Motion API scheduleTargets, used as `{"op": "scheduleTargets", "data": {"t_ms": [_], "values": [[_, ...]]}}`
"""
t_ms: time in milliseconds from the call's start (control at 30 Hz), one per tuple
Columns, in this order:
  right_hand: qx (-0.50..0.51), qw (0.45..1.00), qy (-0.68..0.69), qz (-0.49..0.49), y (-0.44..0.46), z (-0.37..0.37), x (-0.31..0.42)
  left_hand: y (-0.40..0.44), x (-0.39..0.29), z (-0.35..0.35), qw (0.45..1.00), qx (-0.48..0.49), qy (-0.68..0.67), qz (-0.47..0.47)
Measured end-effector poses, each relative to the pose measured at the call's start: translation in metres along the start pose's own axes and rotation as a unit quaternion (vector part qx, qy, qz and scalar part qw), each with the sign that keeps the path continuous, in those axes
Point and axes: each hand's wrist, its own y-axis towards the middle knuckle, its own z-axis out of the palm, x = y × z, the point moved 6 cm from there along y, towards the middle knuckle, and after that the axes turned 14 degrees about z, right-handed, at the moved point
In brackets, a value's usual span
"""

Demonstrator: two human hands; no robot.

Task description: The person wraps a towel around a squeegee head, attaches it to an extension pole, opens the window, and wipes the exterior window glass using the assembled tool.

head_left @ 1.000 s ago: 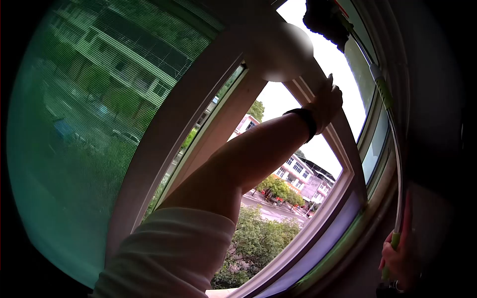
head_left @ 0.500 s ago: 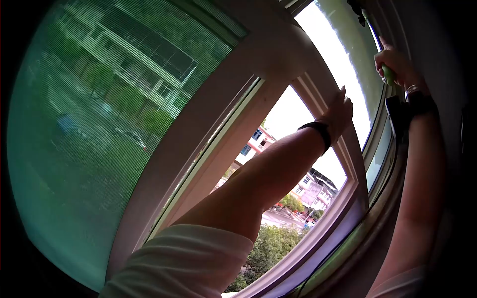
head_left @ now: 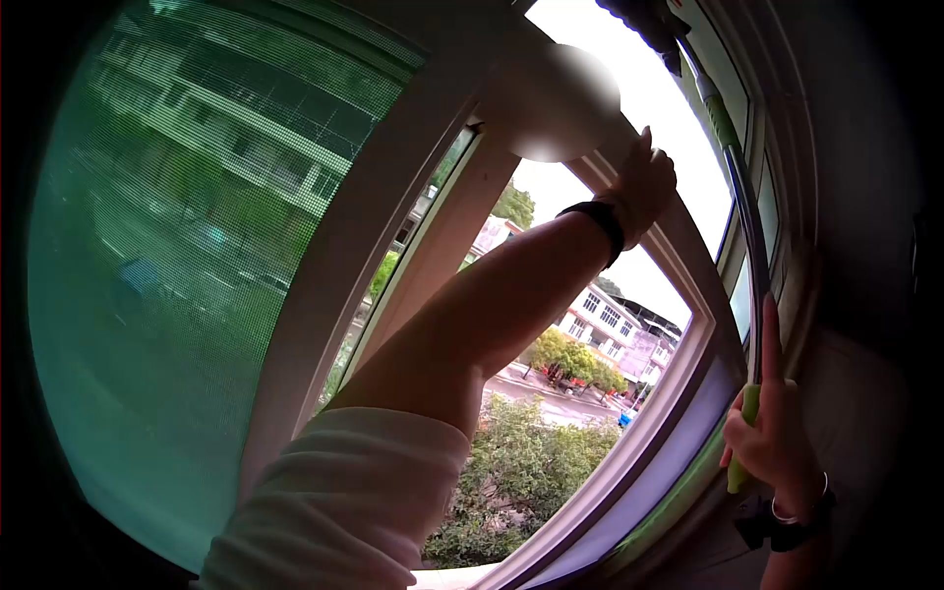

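Right hand (head_left: pixel 772 442) drops, clamped on the pole (head_left: pixel 753 226), drawing the dark head (head_left: pixel 644 29) back down, left hand (head_left: pixel 644 189) gripping the frame (head_left: pixel 694 267).

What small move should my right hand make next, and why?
Perhaps ease the pole slightly downward: your right hand grips its lower green handle, the dark head shows high against brightness, and your left hand is on the window frame.

The top edge cuts off the dark mop head (head_left: pixel 645 28)
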Motion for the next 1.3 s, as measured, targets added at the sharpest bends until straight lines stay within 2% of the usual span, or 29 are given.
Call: {"op": "scheduleTargets", "data": {"t_ms": [133,200,233,267,300,333,367,400,467,500,533,600,667,733,833,900,933,1033,1100,1200,1300], "values": [[0.063,0.996,-0.049,-0.05,-0.078,0.032,-0.059,0.0,0.002,-0.002,1.0,-0.014,0.018,0.014],[0.029,0.984,-0.092,-0.148,-0.113,0.053,-0.087,0.0,0.003,-0.004,0.999,-0.001,-0.047,0.012],[0.025,0.987,-0.046,-0.151,-0.128,0.066,-0.102,0.0,0.004,-0.008,0.998,-0.011,-0.061,0.003],[0.016,0.983,-0.054,-0.176,-0.142,0.07,-0.1,-0.003,0.007,0.0,0.988,-0.051,-0.145,-0.02],[0.044,0.988,-0.058,-0.136,-0.153,0.082,-0.118,-0.006,0.011,0.009,0.968,-0.096,-0.23,-0.039],[0.031,0.987,-0.044,-0.151,-0.156,0.085,-0.126,-0.01,0.014,0.018,0.939,-0.142,-0.309,-0.054],[0.014,0.985,-0.031,-0.167,-0.153,0.086,-0.133,-0.009,0.012,0.016,0.97,-0.134,-0.203,-0.017],[0.042,0.986,0.048,-0.153,-0.145,0.09,-0.14,-0.009,0.014,0.018,0.963,-0.129,-0.236,-0.017],[0.088,0.967,0.201,-0.131,-0.116,0.095,-0.156,-0.008,0.01,0.005,0.981,-0.144,-0.121,0.04],[0.184,0.963,0.14,-0.14,-0.101,0.091,-0.144,-0.009,0.007,-0.002,0.984,-0.155,-0.061,0.064],[0.274,0.924,0.266,-0.031,-0.086,0.095,-0.148,-0.01,0.005,-0.002,0.986,-0.139,-0.061,0.069],[0.295,0.874,0.386,-0.025,-0.045,0.086,-0.122,-0.005,0.007,-0.006,0.99,-0.105,-0.058,0.071],[0.296,0.867,0.4,-0.034,-0.001,0.083,-0.105,-0.001,0.005,-0.008,0.994,-0.064,-0.061,0.066],[0.303,0.849,0.429,-0.057,0.037,0.085,-0.083,-0.005,0.003,-0.004,0.994,-0.072,-0.053,0.067],[0.302,0.816,0.492,-0.036,0.084,0.092,-0.063,-0.003,0.003,-0.007,0.994,-0.057,-0.048,0.075],[0.296,0.826,0.48,-0.003,0.114,0.091,-0.063,-0.002,0.004,-0.005,0.994,-0.048,-0.059,0.073],[0.262,0.841,0.472,-0.006,0.125,0.087,-0.065,-0.003,0.005,-0.004,0.992,-0.05,-0.104,0.054],[0.167,0.873,0.458,-0.031,0.152,0.064,-0.08,-0.005,-0.001,-0.009,0.989,-0.1,-0.022,0.109],[0.141,0.899,0.412,-0.046,0.173,0.049,-0.086,-0.002,-0.001,-0.005,0.994,-0.027,-0.028,0.102],[0.107,0.932,0.347,-0.012,0.184,0.012,-0.078,0.001,-0.004,-0.013,0.993,0.071,-0.033,0.087],[0.075,0.955,0.285,-0.043,0.195,-0.008,-0.058,0.001,-0.003,-0.013,0.995,0.044,-0.037,0.084]]}}
